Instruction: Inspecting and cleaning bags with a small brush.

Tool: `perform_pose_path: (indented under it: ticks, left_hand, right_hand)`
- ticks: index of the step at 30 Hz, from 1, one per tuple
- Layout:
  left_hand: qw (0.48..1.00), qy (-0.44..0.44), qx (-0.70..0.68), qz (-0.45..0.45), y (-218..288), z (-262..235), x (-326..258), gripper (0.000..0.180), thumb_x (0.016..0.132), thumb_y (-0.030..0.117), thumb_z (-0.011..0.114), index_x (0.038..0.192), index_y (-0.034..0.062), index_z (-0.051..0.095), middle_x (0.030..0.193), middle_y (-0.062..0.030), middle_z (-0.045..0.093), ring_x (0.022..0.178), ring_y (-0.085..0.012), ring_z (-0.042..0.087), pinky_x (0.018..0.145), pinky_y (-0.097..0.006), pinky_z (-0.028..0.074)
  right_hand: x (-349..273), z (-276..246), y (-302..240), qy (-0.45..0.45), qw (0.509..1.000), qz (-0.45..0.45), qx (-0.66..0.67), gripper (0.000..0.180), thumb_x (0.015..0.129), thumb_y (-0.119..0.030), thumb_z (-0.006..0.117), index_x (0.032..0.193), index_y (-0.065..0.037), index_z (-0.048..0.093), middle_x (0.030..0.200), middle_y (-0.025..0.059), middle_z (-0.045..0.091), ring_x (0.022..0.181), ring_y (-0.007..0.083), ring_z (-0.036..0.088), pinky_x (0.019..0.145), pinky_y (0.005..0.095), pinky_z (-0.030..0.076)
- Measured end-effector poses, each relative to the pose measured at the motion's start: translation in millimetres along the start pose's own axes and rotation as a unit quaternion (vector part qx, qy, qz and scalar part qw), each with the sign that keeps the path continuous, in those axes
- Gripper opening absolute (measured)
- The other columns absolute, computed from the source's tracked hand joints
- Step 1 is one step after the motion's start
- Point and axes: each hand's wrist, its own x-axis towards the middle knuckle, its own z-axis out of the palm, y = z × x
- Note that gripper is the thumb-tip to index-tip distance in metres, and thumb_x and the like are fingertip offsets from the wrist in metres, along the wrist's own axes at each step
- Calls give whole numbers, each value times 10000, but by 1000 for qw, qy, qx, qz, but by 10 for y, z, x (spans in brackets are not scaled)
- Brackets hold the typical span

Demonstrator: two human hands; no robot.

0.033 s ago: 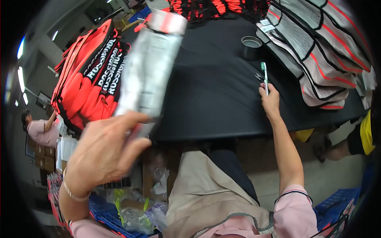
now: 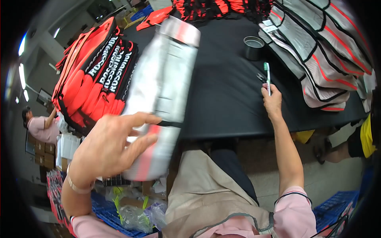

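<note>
1. Through the head camera I see my left hand (image 2: pixel 109 148) holding a long, pale grey panel (image 2: pixel 176 71), thumb and fingers pinching it beside a narrow black band; motion blur hides the exact contact.
2. The panel looks like soft, padded fabric, roughly rectangular, with a pinkish-red stripe near each end. It slants over the left part of the table, its lower end hanging past the near edge.
3. My right hand (image 2: pixel 272 104) has a narrow grip, fingers closed round the slim handle of a toothbrush (image 2: pixel 268 81), its green bristles pointing away from me.
4. Thin metal snips (image 2: pixel 260 77) show their pointed tips just beside those fingers; whether they are gripped too, I cannot tell.
5. Under both hands spreads a table (image 2: pixel 222 91) covered in smooth black sheeting with a dull sheen and faint creases.
6. Beyond the toothbrush stands a round, dark metal tin (image 2: pixel 254 48), open at the top.
7. To the right I have a heap of quilted grey panels (image 2: pixel 323 51), layered and curling, edged in black binding and striped red.
8. To the left, near the held panel, leans a stack of red and black fabric bags (image 2: pixel 85 87) with bold white lettering.
</note>
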Motion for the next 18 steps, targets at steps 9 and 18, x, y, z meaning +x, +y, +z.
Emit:
perform_pose_path:
  ticks: [9,18]
  left_hand:
    - [943,297,6,-147,-2656,1181,456,477,871,284,686,1225,-20,589,1197,-215,635,1135,-318,610,967,-372,469]
    - [957,229,-57,-168,-2082,2163,198,646,811,270,725,1349,8,483,1285,-213,508,1211,-351,496,1024,-387,405]
  right_hand:
    - [-471,-200,-256,-96,988,78,91,146,911,-126,611,1033,-46,604,697,-46,496,491,0,370,412,174,273]
    - [-925,222,-488,-189,943,145,231,289,952,-331,628,908,-48,594,667,-46,469,468,-2,318,378,191,223]
